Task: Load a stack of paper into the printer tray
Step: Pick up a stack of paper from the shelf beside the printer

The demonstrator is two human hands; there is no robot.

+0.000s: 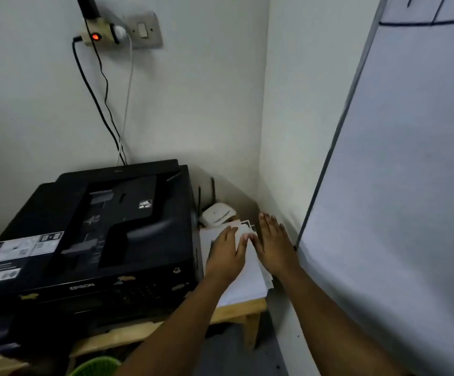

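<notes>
A black Epson printer (93, 234) stands on a wooden table (236, 313), its lid closed. To its right lies a loose stack of white paper (247, 283). My left hand (227, 255) lies flat on the stack with straight fingers. My right hand (273, 244) hovers over or touches the stack's right edge, fingers straight and spread toward the corner. The printer's paper tray cannot be made out.
A white router (217, 214) sits behind the paper in the corner. Cables hang from a wall socket adapter (98, 33) down behind the printer. A whiteboard (399, 185) leans close on the right. A green basket (95, 367) stands under the table.
</notes>
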